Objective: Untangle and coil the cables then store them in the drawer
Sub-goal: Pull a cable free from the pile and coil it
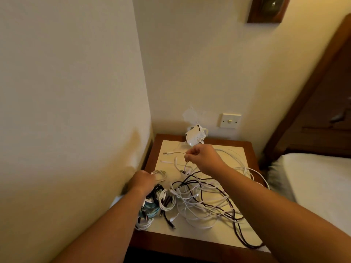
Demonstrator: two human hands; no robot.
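head | right hand [205,158] pinches white cable [173,153] | left hand [143,182] grips small coil [160,175]

Just behind my right hand [204,158], which pinches a cable [174,152], stands a box [195,137]; the tangle [205,202] lies nearer me on the table [190,245], with coiled bundles [157,204] beside my left hand [144,182].

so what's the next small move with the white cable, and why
Probably draw the white cable slowly up out of the tangle: the right hand pinches it near its free end, and the rest runs down into those loops.
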